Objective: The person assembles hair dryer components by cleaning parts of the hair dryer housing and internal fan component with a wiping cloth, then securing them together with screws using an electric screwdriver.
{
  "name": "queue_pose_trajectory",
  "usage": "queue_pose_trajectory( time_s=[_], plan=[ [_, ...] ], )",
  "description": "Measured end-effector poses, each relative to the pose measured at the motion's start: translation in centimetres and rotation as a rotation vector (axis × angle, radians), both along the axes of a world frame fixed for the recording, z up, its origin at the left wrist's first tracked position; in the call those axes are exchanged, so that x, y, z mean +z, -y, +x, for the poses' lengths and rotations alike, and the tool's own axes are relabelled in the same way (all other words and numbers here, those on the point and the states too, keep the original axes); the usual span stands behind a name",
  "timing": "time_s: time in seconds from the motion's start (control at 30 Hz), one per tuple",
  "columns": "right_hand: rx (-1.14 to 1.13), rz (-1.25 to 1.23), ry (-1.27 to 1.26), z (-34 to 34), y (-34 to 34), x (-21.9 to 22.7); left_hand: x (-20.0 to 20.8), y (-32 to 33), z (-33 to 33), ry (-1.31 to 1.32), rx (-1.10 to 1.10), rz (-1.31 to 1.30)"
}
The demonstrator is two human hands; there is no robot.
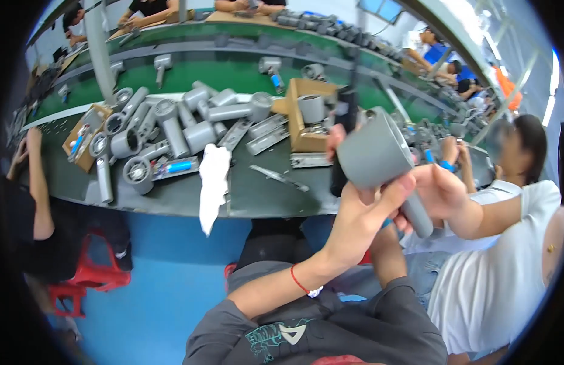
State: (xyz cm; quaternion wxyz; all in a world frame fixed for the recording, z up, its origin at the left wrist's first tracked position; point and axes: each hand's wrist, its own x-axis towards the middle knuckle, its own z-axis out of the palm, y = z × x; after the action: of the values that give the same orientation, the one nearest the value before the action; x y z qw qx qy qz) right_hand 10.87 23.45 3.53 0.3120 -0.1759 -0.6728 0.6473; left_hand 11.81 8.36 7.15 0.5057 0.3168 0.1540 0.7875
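In the head view, a grey hair-dryer housing [379,159] is held up at about two o'clock from centre, gripped around its barrel by the left hand [361,213] and at its handle by the right hand [437,193]. Further grey housings [172,125] are piled on the workbench [257,194] at ten o'clock.

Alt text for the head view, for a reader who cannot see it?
Both hands, left hand and right hand, hold up a grey hair-dryer housing above a green workbench strewn with grey dryer housings, a white cloth and cardboard boxes.
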Motion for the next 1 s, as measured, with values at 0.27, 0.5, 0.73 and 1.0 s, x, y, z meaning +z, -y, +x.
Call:
queue_pose_trajectory(
  time_s=[0.27, 0.5, 0.73, 1.0],
  plan=[
    [0.135, -0.366, -0.174, 1.3, -1.6, 2.7, -5.8, 8.2, -9.5, 0.301, -0.369, -0.268],
    [0.137, -0.247, -0.538, 0.0, 1.2, 5.2, -6.9, 8.4, -15.6, -0.436, -0.571, -0.875],
    [0.264, -0.245, -0.630, -0.4, 2.9, 4.6, -6.4, 7.4, -18.2, -0.547, -0.613, -1.183],
    [0.618, -0.121, -0.584, -3.2, 3.3, 4.9, -7.0, 7.8, -13.1, -1.740, 0.362, -0.963]
  ],
)
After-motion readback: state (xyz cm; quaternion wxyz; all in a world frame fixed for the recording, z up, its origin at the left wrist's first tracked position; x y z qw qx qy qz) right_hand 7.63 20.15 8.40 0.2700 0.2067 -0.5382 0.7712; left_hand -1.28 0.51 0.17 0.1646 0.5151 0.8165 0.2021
